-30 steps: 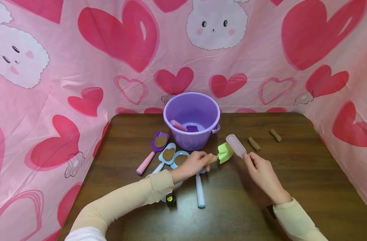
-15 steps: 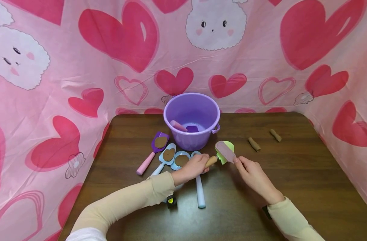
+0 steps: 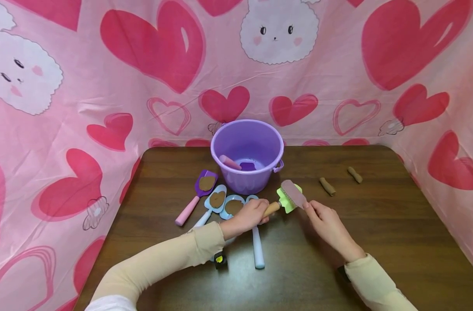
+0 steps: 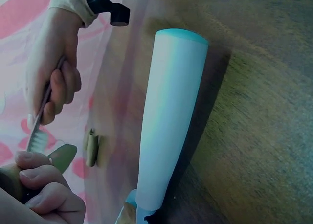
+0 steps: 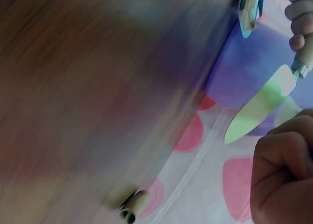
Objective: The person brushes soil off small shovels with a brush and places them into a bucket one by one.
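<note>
My left hand (image 3: 249, 216) grips the wooden handle (image 3: 273, 209) of a small trowel with a light green blade (image 5: 259, 109). A pinkish brush (image 3: 293, 192) is in my right hand (image 3: 330, 226), pinched near its end between thumb and fingers. In the head view the brush lies across the green blade and covers much of it. Pale bristles show on the brush (image 4: 38, 140) in the left wrist view, facing toward the trowel. Both tools are held above the table, in front of the bucket.
A purple bucket (image 3: 246, 179) stands behind, with a pink-handled tool (image 3: 230, 162) inside. Left of my hands lie a purple scoop (image 3: 198, 188) and several light blue tools (image 3: 258, 250), some bearing brown patches. Two brown rolls (image 3: 327, 186) lie at the right on the wooden table (image 3: 376, 237).
The brush has moved left and down from the trowel's far edge onto its blade, then shifted slightly right. My left hand keeps its grip on the trowel, nearly still.
</note>
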A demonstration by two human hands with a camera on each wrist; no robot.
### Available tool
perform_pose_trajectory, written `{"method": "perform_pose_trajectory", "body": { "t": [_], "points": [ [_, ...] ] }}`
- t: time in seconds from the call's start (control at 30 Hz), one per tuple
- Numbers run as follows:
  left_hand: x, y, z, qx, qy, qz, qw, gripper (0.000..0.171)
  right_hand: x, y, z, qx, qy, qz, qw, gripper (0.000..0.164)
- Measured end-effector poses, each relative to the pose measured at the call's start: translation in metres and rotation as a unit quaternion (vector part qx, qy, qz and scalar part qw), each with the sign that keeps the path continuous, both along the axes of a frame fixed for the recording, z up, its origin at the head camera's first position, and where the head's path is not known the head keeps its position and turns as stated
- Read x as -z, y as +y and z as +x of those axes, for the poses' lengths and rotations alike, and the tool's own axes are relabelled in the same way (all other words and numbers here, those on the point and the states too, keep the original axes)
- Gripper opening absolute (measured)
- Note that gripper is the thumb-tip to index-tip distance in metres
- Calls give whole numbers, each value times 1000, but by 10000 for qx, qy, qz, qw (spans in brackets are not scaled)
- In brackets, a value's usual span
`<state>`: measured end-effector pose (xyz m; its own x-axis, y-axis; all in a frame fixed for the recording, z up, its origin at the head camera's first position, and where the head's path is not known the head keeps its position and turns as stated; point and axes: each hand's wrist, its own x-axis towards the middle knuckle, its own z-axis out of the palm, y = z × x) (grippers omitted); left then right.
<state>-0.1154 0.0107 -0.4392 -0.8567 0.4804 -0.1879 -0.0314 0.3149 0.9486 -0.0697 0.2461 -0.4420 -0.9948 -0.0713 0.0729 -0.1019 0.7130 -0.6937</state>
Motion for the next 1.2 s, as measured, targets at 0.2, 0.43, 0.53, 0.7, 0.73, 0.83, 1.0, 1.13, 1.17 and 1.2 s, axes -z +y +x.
{"method": "perform_pose_trajectory", "body": {
  "t": [0.2, 0.43, 0.53, 0.7, 0.73, 0.83, 1.0, 1.13, 1.17, 1.2],
  "points": [
    [-3, 0, 1, 47, -29, 50, 10000, 41, 2, 1, -1, -23, -142, -25, 9999, 40],
    [1, -3, -2, 280, -81, 144, 9995, 50, 3, 12, -4, 565, -147, 334, 9977, 46],
    [2, -3, -2, 250, -134, 169, 9995, 51, 1, 8, -2, 389, -103, 138, 9991, 43],
    [3, -1, -1, 195, -265, 236, 9992, 47, -1, -1, 0, -263, -145, -167, 9994, 37],
    [4, -1, -1, 186, -229, 224, 9993, 46, -1, -2, 0, -283, -138, -140, 9994, 37],
    [3, -1, 0, 186, 49, 6, 9998, 46, 0, -1, -3, -186, -124, -37, 9997, 38],
    [1, -2, 1, 216, 439, -183, 9986, 43, 0, 7, -6, 201, -20, 203, 9996, 40],
    [0, -2, 1, 236, 365, -60, 9990, 39, 1, 12, -8, 500, 93, 397, 9979, 41],
    [0, -2, 1, 236, 348, -52, 9991, 40, 1, 13, -8, 548, 119, 403, 9976, 42],
    [1, -2, 1, 222, 290, -34, 9993, 41, 1, 13, -7, 576, 122, 378, 9976, 42]
  ]
}}
